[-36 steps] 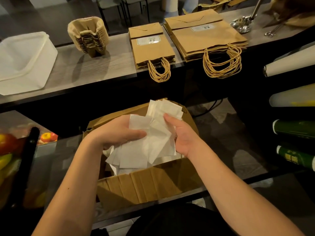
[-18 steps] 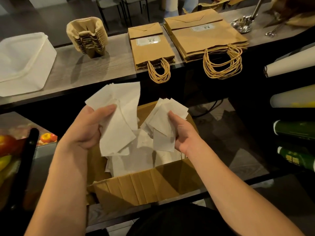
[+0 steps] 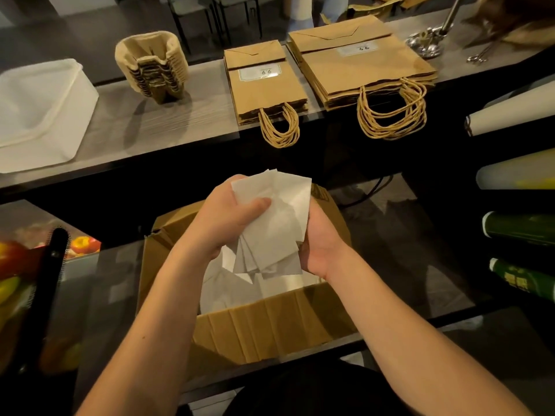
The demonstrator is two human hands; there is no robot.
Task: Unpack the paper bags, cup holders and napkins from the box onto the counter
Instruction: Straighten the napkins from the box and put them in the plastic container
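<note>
Above the open cardboard box (image 3: pixel 270 328) both my hands hold one fanned bundle of white napkins (image 3: pixel 276 223). My left hand (image 3: pixel 228 217) grips its upper left side, thumb on top. My right hand (image 3: pixel 319 244) cups its right edge from below. More white napkins (image 3: pixel 228 292) lie inside the box. On the grey counter (image 3: pixel 186 121) sit a stack of pulp cup holders (image 3: pixel 153 70), a small stack of brown paper bags (image 3: pixel 265 85) and a larger stack of paper bags (image 3: pixel 366 64), rope handles hanging over the edge.
A white plastic tub (image 3: pixel 39 112) stands at the counter's left end. Metal stand and tongs (image 3: pixel 432 43) sit at the far right. Rolls and green bottles (image 3: pixel 522 232) fill shelves on the right. Fruit (image 3: pixel 81 244) shows under glass at the left.
My hands held separate napkin bunches apart half a second ago; they have come together, merging the napkins into one bundle raised above the box.
</note>
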